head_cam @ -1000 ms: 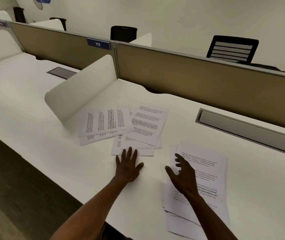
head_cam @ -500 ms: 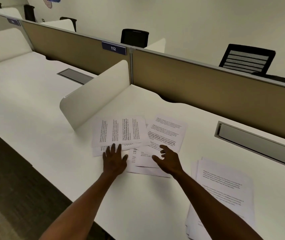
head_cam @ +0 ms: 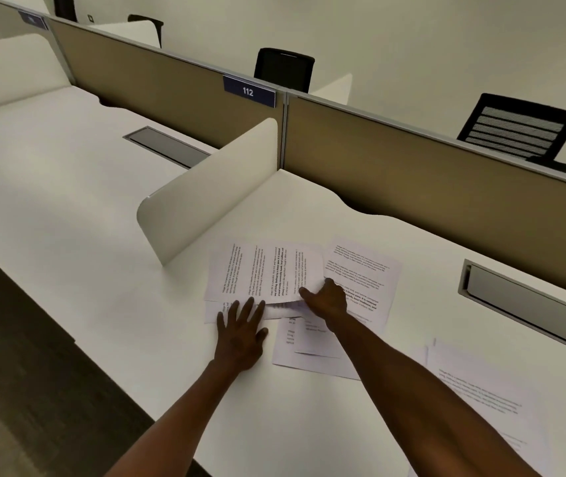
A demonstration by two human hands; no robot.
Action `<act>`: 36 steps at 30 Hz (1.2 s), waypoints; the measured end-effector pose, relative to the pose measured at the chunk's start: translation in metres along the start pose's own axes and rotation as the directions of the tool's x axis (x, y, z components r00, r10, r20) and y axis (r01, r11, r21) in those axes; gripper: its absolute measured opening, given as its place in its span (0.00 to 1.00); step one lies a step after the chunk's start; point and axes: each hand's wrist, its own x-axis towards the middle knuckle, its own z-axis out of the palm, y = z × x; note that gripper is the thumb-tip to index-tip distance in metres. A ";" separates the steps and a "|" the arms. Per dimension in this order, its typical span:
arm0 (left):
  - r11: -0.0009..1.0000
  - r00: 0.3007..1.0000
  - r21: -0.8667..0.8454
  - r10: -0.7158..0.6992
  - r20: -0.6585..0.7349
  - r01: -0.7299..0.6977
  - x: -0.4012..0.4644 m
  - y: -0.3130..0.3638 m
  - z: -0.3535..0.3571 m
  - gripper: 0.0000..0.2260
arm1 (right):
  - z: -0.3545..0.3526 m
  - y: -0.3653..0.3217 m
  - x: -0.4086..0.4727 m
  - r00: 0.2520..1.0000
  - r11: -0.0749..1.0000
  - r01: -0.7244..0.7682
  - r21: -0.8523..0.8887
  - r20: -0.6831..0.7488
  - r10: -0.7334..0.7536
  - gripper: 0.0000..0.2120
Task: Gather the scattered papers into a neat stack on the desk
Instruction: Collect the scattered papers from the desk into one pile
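Several printed sheets lie scattered on the white desk (head_cam: 326, 425). A sideways sheet (head_cam: 260, 273) lies beside the divider, with another sheet (head_cam: 364, 270) to its right and more sheets (head_cam: 309, 352) nearer me. My left hand (head_cam: 240, 335) lies flat, fingers straight, pressing the lower edge of the sheets under the sideways one. My right hand (head_cam: 326, 301) pinches the lower right corner of the sideways sheet, which lifts slightly there. A gathered stack (head_cam: 481, 390) lies at the right, near the desk's front edge.
A curved white divider (head_cam: 212, 191) stands just left of the papers. A tan partition (head_cam: 412, 173) with a "112" label (head_cam: 248, 91) closes the back. A grey cable tray (head_cam: 529, 308) is sunk in the desk at right. Black chairs stand beyond.
My right hand moved from the papers' middle onto the sideways sheet's corner and took hold of it. My left hand stays flat on the left sheets.
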 end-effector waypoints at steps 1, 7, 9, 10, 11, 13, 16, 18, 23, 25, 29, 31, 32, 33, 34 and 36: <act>1.000 1.000 -0.015 0.011 -0.007 -0.011 0.000 -0.001 0.000 0.28 | 0.002 0.000 0.004 0.998 0.997 -0.058 0.057 -0.023 0.059 0.35; 0.995 0.996 -0.086 0.038 -0.084 -0.046 -0.002 0.002 -0.001 0.28 | -0.006 0.009 0.015 0.960 0.845 -0.266 0.465 0.052 0.274 0.22; 0.989 0.982 -0.132 0.043 -0.185 -0.069 -0.005 0.008 -0.002 0.26 | -0.010 0.014 0.012 0.957 0.840 -0.272 0.469 0.044 0.285 0.21; 0.983 0.962 -0.170 0.024 -0.273 -0.073 -0.007 0.011 -0.003 0.25 | -0.012 0.016 0.009 0.959 0.841 -0.262 0.473 0.033 0.280 0.20; 0.972 0.930 -0.228 -0.031 -0.366 -0.057 -0.009 0.015 -0.004 0.24 | -0.013 0.017 0.007 0.962 0.841 -0.250 0.480 0.027 0.271 0.18; 0.907 0.863 -0.420 -0.235 -0.447 0.029 -0.016 0.029 -0.011 0.25 | -0.017 0.023 -0.001 0.966 0.813 -0.238 0.532 0.041 0.256 0.15; 0.616 0.762 -0.771 -0.573 -0.301 0.158 -0.027 0.059 -0.020 0.33 | -0.025 0.038 -0.019 0.952 0.611 -0.280 0.740 0.133 0.276 0.13; 0.287 0.692 -0.927 -0.720 -0.043 0.241 -0.032 0.074 -0.025 0.40 | -0.031 0.051 -0.036 0.945 0.490 -0.302 0.818 0.189 0.268 0.14; -0.294 0.763 -0.923 -0.529 0.372 0.246 -0.034 0.098 -0.039 0.46 | -0.029 0.088 -0.085 0.962 0.333 -0.270 0.903 0.238 0.132 0.17; -0.322 0.816 -0.929 -0.476 0.327 0.184 -0.031 0.104 -0.041 0.42 | -0.024 0.101 -0.106 0.972 0.368 -0.235 0.900 0.211 0.107 0.21; -0.108 0.870 -0.978 -0.447 0.207 0.177 -0.035 0.116 -0.033 0.26 | -0.028 0.125 -0.137 0.983 0.480 -0.182 0.858 0.153 0.098 0.25; -0.088 0.902 -0.977 -0.375 0.213 0.194 -0.041 0.121 -0.028 0.28 | -0.044 0.139 -0.144 0.984 0.388 -0.174 0.905 0.141 0.111 0.27; -0.091 0.920 -0.976 -0.325 0.219 0.200 -0.043 0.123 -0.027 0.28 | -0.054 0.149 -0.145 0.980 0.294 -0.176 0.939 0.139 0.143 0.27; -0.097 0.937 -0.974 -0.269 0.225 0.206 -0.044 0.124 -0.026 0.27 | -0.066 0.161 -0.146 0.972 0.175 -0.181 0.968 0.149 0.181 0.26; -0.104 0.951 -0.972 -0.209 0.229 0.211 -0.045 0.126 -0.025 0.27 | -0.078 0.173 -0.146 0.964 0.065 -0.184 0.981 0.167 0.207 0.26; -0.117 0.967 -0.968 -0.099 0.234 0.222 -0.044 0.130 -0.024 0.26 | -0.103 0.201 -0.147 0.957 -0.044 -0.208 0.977 0.213 0.197 0.27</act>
